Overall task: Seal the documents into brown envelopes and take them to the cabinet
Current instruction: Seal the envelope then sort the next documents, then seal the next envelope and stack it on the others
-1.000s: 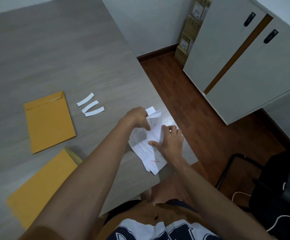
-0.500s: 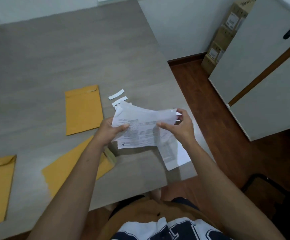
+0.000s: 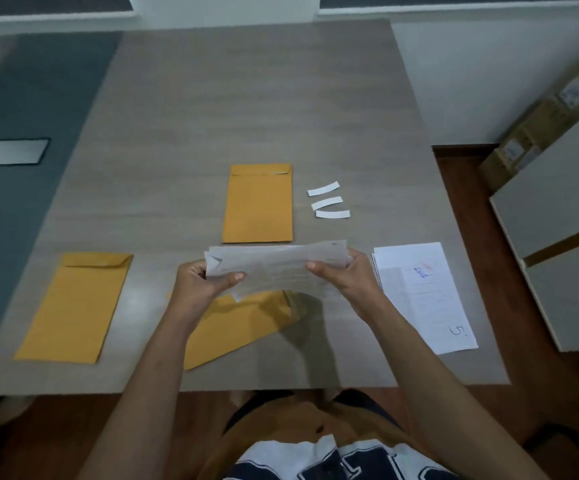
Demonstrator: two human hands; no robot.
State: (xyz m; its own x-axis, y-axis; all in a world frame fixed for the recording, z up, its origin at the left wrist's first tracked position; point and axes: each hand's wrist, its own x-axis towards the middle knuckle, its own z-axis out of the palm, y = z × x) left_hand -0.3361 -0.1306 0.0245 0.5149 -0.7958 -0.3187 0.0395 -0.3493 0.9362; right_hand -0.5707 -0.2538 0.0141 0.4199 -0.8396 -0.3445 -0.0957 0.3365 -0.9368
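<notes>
I hold a sheaf of printed documents (image 3: 277, 268) level above the table. My left hand (image 3: 201, 282) grips its left end and my right hand (image 3: 347, 275) grips its right end. Under the sheaf lies a brown envelope (image 3: 236, 327), set at an angle and partly hidden by my left arm. A second brown envelope (image 3: 258, 204) lies further back, flap at the far end. A third brown envelope (image 3: 77, 306) lies at the left. Another stack of white documents (image 3: 423, 296) rests on the table by my right wrist.
Three white paper strips (image 3: 328, 200) lie right of the far envelope. The grey wooden table (image 3: 246, 98) ends just in front of me. A pale cabinet (image 3: 558, 220) stands at the right, with cardboard boxes (image 3: 540, 126) behind it.
My view has swung left, so the cabinet is now at the right edge. I have carried the sheaf over the angled envelope, leaving the other stack on the table.
</notes>
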